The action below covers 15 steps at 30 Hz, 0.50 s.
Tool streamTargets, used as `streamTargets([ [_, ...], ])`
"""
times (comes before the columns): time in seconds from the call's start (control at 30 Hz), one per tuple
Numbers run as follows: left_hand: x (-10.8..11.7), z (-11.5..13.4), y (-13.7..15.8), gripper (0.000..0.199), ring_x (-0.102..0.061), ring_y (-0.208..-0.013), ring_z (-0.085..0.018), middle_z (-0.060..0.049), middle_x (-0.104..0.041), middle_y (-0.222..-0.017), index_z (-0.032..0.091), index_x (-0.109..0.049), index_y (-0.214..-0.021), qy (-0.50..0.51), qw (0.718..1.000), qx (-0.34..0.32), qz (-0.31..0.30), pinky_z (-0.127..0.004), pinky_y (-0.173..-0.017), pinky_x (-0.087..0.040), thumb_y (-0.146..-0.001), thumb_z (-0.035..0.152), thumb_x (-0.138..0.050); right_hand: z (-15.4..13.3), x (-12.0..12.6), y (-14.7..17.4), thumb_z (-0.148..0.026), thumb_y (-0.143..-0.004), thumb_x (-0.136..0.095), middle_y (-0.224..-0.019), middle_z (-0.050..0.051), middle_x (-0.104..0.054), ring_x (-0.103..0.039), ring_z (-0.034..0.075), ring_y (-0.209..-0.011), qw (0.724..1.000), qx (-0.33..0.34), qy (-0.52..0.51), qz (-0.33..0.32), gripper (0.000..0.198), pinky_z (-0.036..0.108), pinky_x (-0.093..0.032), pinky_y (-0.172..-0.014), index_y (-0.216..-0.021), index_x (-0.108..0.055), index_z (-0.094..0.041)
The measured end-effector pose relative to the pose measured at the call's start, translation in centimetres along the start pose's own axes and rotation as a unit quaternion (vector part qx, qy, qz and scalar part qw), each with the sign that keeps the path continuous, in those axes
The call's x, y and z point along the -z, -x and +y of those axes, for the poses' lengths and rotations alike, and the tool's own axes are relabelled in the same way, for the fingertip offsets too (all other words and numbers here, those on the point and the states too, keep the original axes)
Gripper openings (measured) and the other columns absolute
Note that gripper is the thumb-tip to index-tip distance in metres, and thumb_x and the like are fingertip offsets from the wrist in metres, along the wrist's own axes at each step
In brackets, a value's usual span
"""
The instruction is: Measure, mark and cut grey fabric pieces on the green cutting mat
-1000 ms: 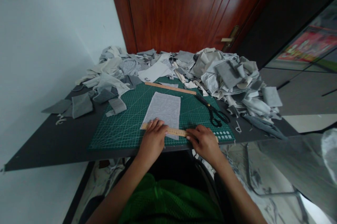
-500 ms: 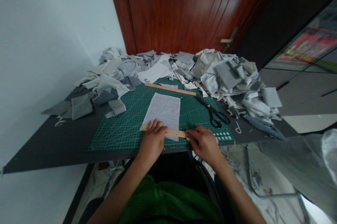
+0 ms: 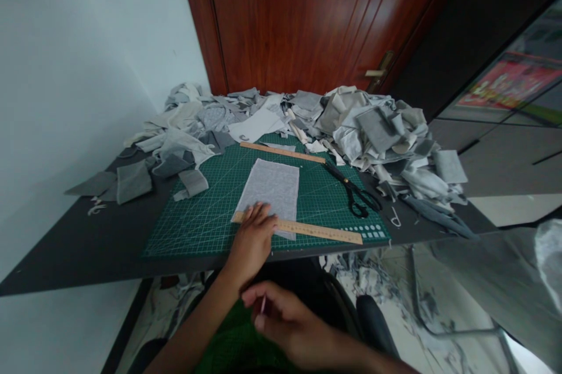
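Note:
On the green cutting mat (image 3: 193, 219), a light grey piece of cloth (image 3: 274, 187) lies flat. Across its near end runs a wooden ruler (image 3: 320, 231), reaching right to the mat's printed dots. My left hand (image 3: 254, 239) presses down on the ruler's left part, fingers stretched over ruler and cloth. Low in front of my body, off the table, is my right hand (image 3: 290, 324), curled with thumb and fingers around a thin, pale pinkish stick (image 3: 263, 304). Most of that stick is hidden, so its kind is unclear.
A second wooden ruler (image 3: 281, 152) lies beyond the cloth. Black scissors (image 3: 351, 189) rest at the mat's right side. Heaped fabric scraps (image 3: 377, 128) line the table's back, with more scraps (image 3: 175, 146) on the left. A wooden door (image 3: 285, 23) stands behind.
My right hand has let go of the ruler's right part and drawn back toward my body, now with a thin stick in it. My left hand stays on the ruler.

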<state>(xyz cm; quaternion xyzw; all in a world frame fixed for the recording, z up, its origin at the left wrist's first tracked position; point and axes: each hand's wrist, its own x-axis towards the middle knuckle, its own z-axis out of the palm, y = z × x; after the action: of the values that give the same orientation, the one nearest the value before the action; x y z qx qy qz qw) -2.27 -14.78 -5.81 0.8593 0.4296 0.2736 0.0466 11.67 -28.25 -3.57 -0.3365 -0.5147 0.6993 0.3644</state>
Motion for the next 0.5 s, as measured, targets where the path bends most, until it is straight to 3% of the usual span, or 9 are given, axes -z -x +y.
streamTargets([
  [0.1, -0.2, 0.0, 0.1, 0.030, -0.055, -0.140, -0.033, -0.012, -0.065, -0.141, 0.019, -0.072, -0.122, -0.007, 1.000, 0.005, 0.007, -0.062, -0.120, -0.042, -0.100, 0.012, -0.052, 3.0, -1.8, -0.9, -0.066, -0.083, -0.078, -0.090, 0.000, -0.060, -0.056, 0.015, -0.079, 0.998, -0.036, -0.037, 0.031, 0.054, 0.031, -0.045, -0.075, -0.115, -0.068, -0.023],
  [0.2, -0.2, 0.0, 0.1, 0.029, -0.056, -0.139, -0.033, -0.012, -0.067, -0.139, 0.019, -0.072, -0.121, -0.016, 1.000, 0.005, 0.002, -0.060, -0.120, -0.042, -0.100, 0.013, -0.053, 5.5, -3.0, -1.3, -0.076, -0.074, -0.079, -0.086, 0.001, -0.064, -0.060, 0.013, -0.067, 0.988, -0.081, -0.129, 0.011, 0.063, 0.029, -0.048, -0.065, -0.099, -0.064, -0.020],
  [0.33, -0.2, 0.0, 0.0, 0.030, -0.056, -0.139, -0.033, -0.012, -0.067, -0.138, 0.019, -0.072, -0.122, -0.013, 1.000, 0.007, -0.001, -0.059, -0.121, -0.042, -0.099, 0.013, -0.053, 7.0, -3.2, -0.8, -0.067, -0.061, -0.092, -0.087, 0.000, -0.067, -0.066, 0.013, -0.067, 0.973, -0.125, -0.188, -0.044, 0.071, 0.029, -0.053, -0.067, -0.105, -0.061, -0.021],
  [0.4, -0.3, 0.0, 0.0, 0.030, -0.056, -0.139, -0.034, -0.012, -0.068, -0.137, 0.019, -0.072, -0.121, -0.014, 1.000, 0.008, 0.002, -0.060, -0.121, -0.042, -0.099, 0.013, -0.053, 6.7, -2.7, -0.4, -0.063, -0.063, -0.094, -0.088, -0.001, -0.067, -0.066, 0.012, -0.068, 0.975, -0.121, -0.177, -0.060, 0.071, 0.029, -0.054, -0.069, -0.112, -0.062, -0.022],
  [0.5, -0.4, 0.0, 0.1, 0.030, -0.057, -0.138, -0.034, -0.013, -0.068, -0.137, 0.018, -0.073, -0.120, -0.016, 1.000, 0.007, 0.008, -0.060, -0.121, -0.041, -0.099, 0.012, -0.053, 4.5, -1.4, 0.2, -0.064, -0.079, -0.082, -0.085, -0.001, -0.067, -0.066, 0.012, -0.068, 0.986, -0.091, -0.099, -0.098, 0.056, 0.029, -0.055, -0.072, -0.112, -0.065, -0.021],
])
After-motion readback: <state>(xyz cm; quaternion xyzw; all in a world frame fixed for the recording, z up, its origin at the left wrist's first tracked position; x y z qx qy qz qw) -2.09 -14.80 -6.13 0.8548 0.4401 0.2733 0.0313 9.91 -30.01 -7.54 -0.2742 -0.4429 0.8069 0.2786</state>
